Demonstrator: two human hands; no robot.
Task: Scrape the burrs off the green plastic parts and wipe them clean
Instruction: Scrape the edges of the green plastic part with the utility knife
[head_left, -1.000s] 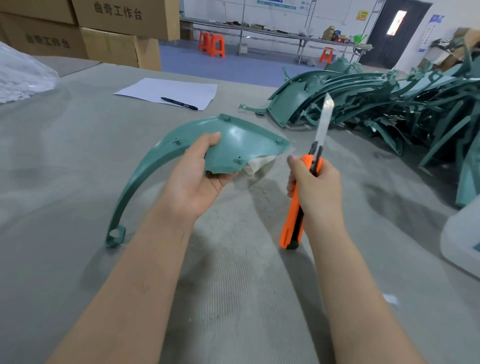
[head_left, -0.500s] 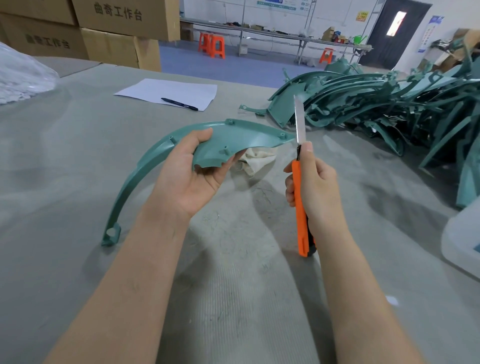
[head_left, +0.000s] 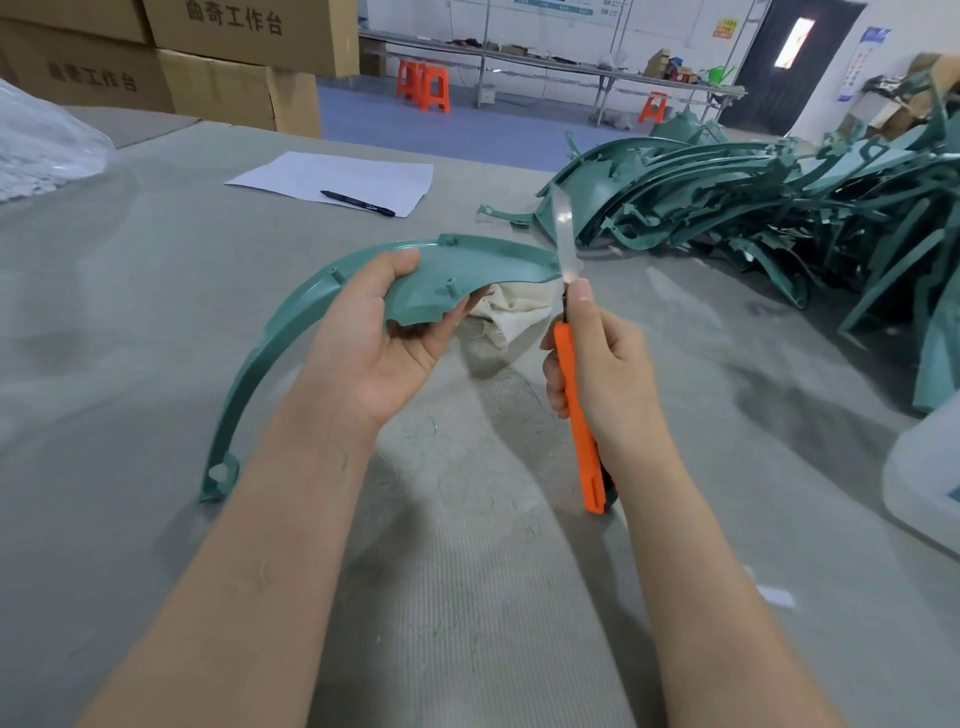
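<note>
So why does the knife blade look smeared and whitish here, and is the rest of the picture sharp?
In the head view the blade is motion-blurred and catches glare, so its edge is hard to read; the right hand, left hand and green part are fairly sharp. The wide lens bends the edges, and soft shadows lie on the table.

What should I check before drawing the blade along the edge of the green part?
1. Left hand grips the curved green plastic part: ok.
2. Right hand holds the orange utility knife, blade extended: ok.
3. Blade meets the part's right end: ok, apparently touching.
4. Left fingers lie away from the blade: ok.
5. Burr left at that edge: cannot tell.
6. White cloth ready beneath the part for wiping: ok.
</note>
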